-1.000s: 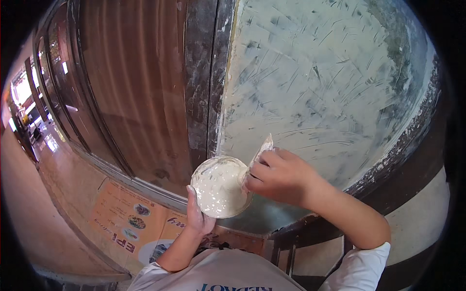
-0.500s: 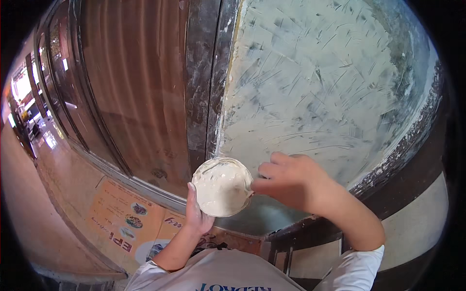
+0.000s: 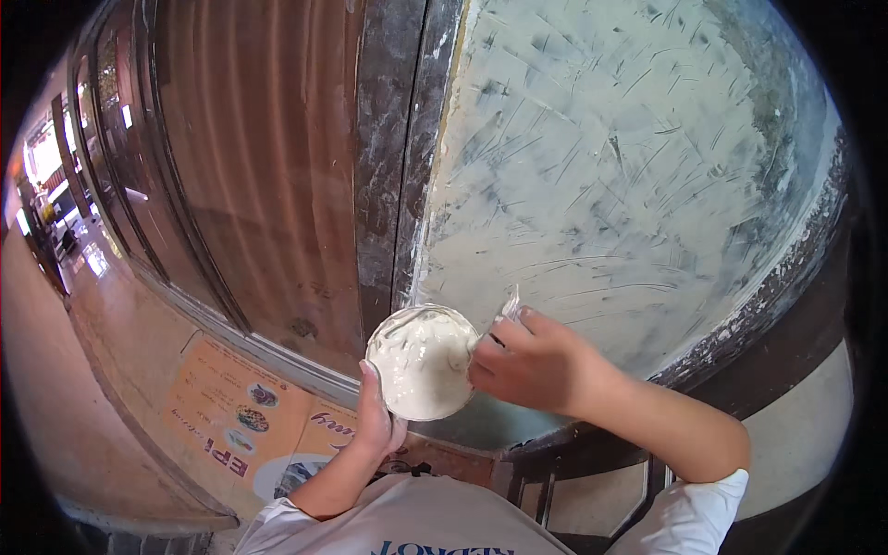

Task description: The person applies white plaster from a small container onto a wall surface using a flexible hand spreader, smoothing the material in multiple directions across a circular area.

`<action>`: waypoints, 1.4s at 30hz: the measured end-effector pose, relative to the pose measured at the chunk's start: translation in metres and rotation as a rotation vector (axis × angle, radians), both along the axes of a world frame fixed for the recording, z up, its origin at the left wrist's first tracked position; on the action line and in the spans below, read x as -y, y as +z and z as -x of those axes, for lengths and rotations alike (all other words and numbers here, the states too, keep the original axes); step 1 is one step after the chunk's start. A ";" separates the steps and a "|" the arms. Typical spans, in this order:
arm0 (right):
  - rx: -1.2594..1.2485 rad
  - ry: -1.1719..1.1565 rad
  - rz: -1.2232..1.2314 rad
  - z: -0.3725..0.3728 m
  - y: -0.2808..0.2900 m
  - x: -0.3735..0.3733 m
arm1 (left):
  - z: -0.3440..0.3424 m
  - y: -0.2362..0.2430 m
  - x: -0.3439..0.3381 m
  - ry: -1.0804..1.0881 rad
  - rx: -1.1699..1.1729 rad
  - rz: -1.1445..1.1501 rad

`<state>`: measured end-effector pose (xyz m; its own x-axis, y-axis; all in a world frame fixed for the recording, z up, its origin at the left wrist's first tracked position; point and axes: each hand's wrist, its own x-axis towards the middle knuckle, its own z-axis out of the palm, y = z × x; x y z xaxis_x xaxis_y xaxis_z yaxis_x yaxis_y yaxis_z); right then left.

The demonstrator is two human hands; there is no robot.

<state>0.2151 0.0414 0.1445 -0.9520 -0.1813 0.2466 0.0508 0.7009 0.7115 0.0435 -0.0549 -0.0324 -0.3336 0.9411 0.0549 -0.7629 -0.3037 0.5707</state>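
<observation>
My left hand [image 3: 379, 412] grips a round container [image 3: 416, 361] of wet white paste from its left and lower side. At the container's right rim, my right hand [image 3: 523, 361] is closed around a thin paste-coated tool [image 3: 509, 301], perhaps a scraper, whose upper end sticks up above my fingers; its lower end is hidden. Beyond both hands stands a large panel [image 3: 592, 166] smeared with pale paste, streaked and patchy, with a roughly coated border on the right.
A brown-tinted glass panel [image 3: 259, 157] and a dark, stained post [image 3: 388, 185] stand left of the coated panel. An orange printed sheet [image 3: 213, 398] lies low on the left. A glossy passage [image 3: 92, 259] leads to a bright opening at the far left.
My right hand and tool dipped toward the container's rim, then lifted slightly and now sit a little lower than a second ago. The paste surface in the container looks more streaked.
</observation>
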 end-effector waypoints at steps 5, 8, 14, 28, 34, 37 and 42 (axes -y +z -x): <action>0.056 -0.051 0.057 0.008 0.015 -0.010 | -0.001 0.000 -0.001 -0.142 -0.024 0.070; 0.051 -0.057 0.169 0.009 0.020 -0.016 | 0.002 0.003 -0.004 -0.211 -0.013 0.084; -0.080 -0.083 0.466 -0.013 0.035 -0.025 | 0.010 -0.004 -0.007 -0.195 0.103 0.051; 0.000 0.103 0.671 -0.023 -0.018 -0.014 | 0.021 -0.003 -0.012 -0.213 0.164 0.111; -0.151 0.048 0.637 -0.013 -0.055 -0.003 | -0.004 0.002 -0.010 -0.106 0.136 0.165; -0.144 -0.097 0.616 -0.009 -0.048 -0.004 | -0.009 -0.001 -0.008 -0.110 0.068 0.115; -0.225 -0.236 0.651 -0.003 -0.025 -0.012 | -0.006 0.002 -0.004 -0.051 0.024 0.131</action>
